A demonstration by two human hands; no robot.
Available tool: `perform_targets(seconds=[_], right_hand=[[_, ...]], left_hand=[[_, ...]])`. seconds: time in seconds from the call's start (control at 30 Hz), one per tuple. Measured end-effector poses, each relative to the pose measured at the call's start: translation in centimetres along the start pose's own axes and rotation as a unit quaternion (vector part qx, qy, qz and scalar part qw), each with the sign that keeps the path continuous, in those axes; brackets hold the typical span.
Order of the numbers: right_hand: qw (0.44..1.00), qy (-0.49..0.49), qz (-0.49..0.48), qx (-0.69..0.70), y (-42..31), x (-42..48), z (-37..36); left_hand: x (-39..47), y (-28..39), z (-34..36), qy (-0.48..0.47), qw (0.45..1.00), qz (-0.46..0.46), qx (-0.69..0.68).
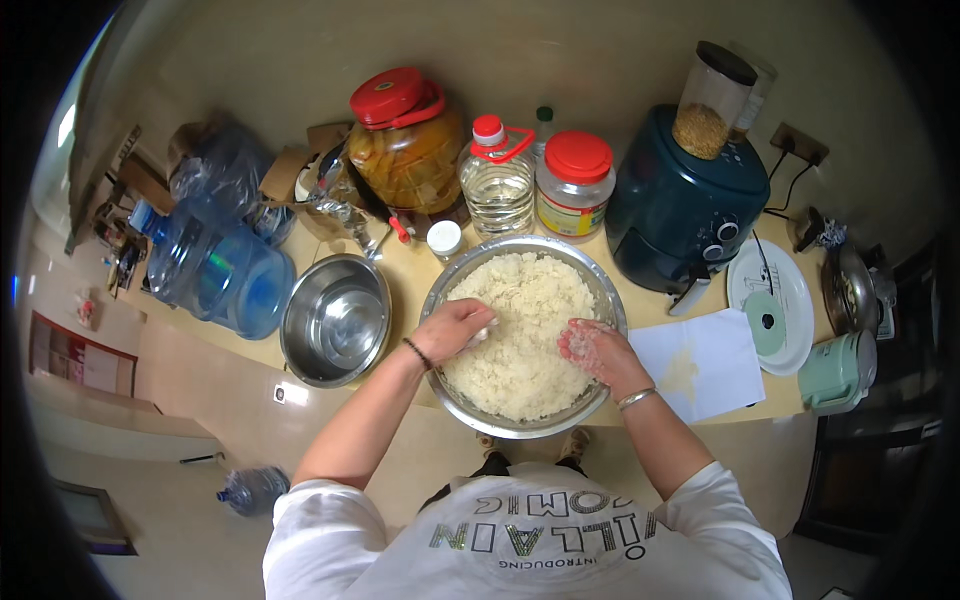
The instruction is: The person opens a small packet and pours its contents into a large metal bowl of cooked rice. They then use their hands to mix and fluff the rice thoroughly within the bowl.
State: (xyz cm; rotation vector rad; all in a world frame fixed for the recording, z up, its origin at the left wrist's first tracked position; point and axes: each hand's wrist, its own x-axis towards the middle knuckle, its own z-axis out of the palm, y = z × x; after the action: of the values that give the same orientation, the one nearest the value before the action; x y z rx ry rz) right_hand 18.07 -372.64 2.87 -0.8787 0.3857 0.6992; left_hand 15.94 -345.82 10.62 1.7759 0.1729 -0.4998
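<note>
A wide metal basin [613, 300] full of cooked white rice [525, 337] stands at the counter's front edge. Over its left part is my left hand [454, 328], a dark beaded bracelet at the wrist, fingers bent together with some rice at the fingertips; whether they grip a clump is hard to tell. On the right, my right hand [600, 352], with a silver bangle, is turned palm up, fingers spread, grains stuck to palm and fingers. To the left stands a smaller metal bowl [336, 321] with what looks like water.
Behind the basin are a white-lidded jar [445, 240], an oil bottle [498, 187], a red-lidded jar [575, 187] and a large pickle jar [409, 150]. A dark green air fryer [682, 210], white sheet [697, 367] and oval plate [799, 315] lie right; a blue water bottle [225, 270] lies left.
</note>
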Motion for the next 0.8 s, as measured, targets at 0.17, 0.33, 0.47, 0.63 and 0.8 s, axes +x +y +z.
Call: perform_targets(seconds=[0.17,0.33,0.47,0.63,0.8], right_hand=[[1.000,0.007,0.009,0.003,0.2,0.4,0.2],[1.000,0.014,0.008,0.004,0.3,0.7,0.1],[1.000,0.001,-0.010,0.011,0.4,1.2,-0.3],[0.999,0.030,-0.015,0.027,0.0,0.2,0.3],[0.995,-0.004,-0.045,0.085,1.3,1.3,-0.5]], left_hand=[[1.1,-1.0,-2.4,0.068,0.995,-0.057,-0.047],[4.2,1.1,-0.8,0.016,0.988,-0.045,-0.150],[3.9,4.4,3.7,-0.059,0.977,-0.042,-0.199],[2.6,1.5,5.3,-0.144,0.984,-0.016,-0.102],[-0.6,-2.6,3.8,-0.111,0.994,0.024,0.005]])
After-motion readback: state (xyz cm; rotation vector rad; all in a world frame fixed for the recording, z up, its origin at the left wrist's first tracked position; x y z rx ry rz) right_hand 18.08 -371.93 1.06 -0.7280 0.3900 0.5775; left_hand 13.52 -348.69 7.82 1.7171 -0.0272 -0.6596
